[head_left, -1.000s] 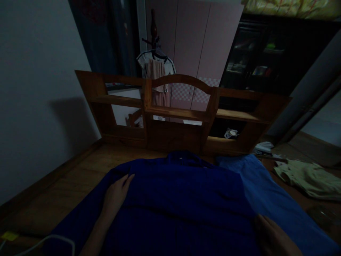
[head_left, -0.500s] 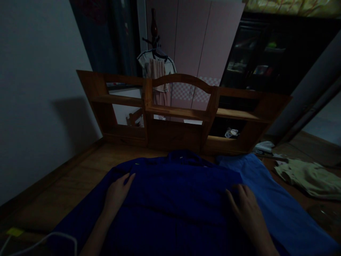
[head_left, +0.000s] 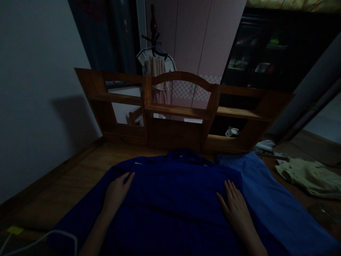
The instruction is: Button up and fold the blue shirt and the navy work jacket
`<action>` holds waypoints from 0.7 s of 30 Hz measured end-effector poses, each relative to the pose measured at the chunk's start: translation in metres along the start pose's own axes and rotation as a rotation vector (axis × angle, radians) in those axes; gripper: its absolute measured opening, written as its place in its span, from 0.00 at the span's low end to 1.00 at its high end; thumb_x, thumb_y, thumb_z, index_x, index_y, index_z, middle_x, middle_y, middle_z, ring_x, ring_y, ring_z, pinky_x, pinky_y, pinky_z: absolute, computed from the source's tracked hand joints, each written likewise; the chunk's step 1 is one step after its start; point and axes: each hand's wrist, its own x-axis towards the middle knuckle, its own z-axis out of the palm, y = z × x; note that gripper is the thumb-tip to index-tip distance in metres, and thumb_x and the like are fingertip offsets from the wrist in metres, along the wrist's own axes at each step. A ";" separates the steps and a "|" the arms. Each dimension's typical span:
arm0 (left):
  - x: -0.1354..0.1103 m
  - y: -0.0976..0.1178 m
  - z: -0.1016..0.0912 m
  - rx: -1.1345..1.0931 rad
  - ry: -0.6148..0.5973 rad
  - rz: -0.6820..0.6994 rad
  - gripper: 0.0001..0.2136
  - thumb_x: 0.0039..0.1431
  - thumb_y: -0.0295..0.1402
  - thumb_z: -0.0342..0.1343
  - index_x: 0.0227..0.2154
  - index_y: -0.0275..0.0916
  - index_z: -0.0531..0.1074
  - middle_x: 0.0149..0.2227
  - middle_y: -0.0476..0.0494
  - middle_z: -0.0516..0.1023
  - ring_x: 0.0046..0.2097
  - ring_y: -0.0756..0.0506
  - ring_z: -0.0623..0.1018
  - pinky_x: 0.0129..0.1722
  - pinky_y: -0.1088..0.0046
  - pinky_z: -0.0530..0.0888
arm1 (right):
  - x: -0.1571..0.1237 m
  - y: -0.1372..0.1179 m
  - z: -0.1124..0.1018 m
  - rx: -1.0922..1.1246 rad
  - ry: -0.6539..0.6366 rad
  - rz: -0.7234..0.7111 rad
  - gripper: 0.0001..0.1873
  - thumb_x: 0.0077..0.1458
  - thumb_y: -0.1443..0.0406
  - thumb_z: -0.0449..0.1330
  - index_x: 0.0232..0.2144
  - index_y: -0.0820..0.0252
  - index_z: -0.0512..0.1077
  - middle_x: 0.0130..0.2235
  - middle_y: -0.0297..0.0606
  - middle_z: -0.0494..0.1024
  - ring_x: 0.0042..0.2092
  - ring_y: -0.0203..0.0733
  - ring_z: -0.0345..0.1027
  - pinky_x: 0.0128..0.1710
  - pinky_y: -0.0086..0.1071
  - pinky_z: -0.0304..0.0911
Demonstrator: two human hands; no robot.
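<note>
A dark blue long-sleeved garment (head_left: 170, 199), probably a jacket or shirt, lies spread out with its collar at the far end. A small yellow-green mark shows near its left shoulder. My left hand (head_left: 117, 192) rests on the garment's left side, thumb and fingers stretched out with a small gap between them. Flat on the right chest area lies my right hand (head_left: 236, 206), palm down, fingers extended and thumb apart. Against the garment's right side is a lighter blue cloth (head_left: 277, 202), partly covered by it.
Beyond the wooden surface (head_left: 71, 181) stands a wooden headboard with shelves (head_left: 176, 133). A pale wall (head_left: 39, 106) closes the left side. A white cable (head_left: 61, 233) lies at the lower left. Pale crumpled clothing (head_left: 309, 177) sits at right. Clothes (head_left: 157, 67) hang on a stand behind.
My right hand has come down flat on the garment, slightly further left, its fingers straightened from a curled pose. My left hand has barely moved.
</note>
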 end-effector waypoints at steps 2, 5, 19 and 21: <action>0.000 -0.001 0.000 0.000 0.007 0.008 0.25 0.60 0.51 0.44 0.48 0.40 0.74 0.48 0.39 0.78 0.48 0.38 0.78 0.45 0.70 0.71 | -0.001 0.003 0.005 -0.028 -0.022 0.011 0.37 0.62 0.47 0.40 0.62 0.68 0.54 0.63 0.53 0.57 0.64 0.56 0.48 0.60 0.52 0.50; 0.000 -0.001 0.001 -0.002 0.005 -0.007 0.25 0.60 0.52 0.44 0.47 0.39 0.74 0.48 0.39 0.78 0.48 0.38 0.78 0.46 0.70 0.71 | -0.002 0.007 0.012 -0.065 -0.055 0.026 0.40 0.62 0.46 0.40 0.63 0.72 0.51 0.64 0.55 0.55 0.65 0.56 0.45 0.61 0.51 0.49; 0.000 -0.001 0.001 0.006 0.011 -0.001 0.25 0.60 0.52 0.43 0.46 0.40 0.74 0.48 0.40 0.78 0.48 0.39 0.77 0.45 0.71 0.71 | -0.001 0.008 0.013 -0.074 -0.075 0.033 0.38 0.62 0.48 0.45 0.63 0.71 0.52 0.64 0.54 0.55 0.65 0.57 0.47 0.60 0.51 0.49; 0.000 -0.001 0.001 -0.001 0.002 -0.005 0.25 0.60 0.52 0.43 0.46 0.40 0.74 0.48 0.40 0.78 0.48 0.38 0.77 0.45 0.70 0.71 | -0.001 0.007 0.012 -0.066 -0.068 0.033 0.38 0.62 0.49 0.45 0.63 0.71 0.52 0.64 0.54 0.56 0.64 0.57 0.47 0.61 0.51 0.49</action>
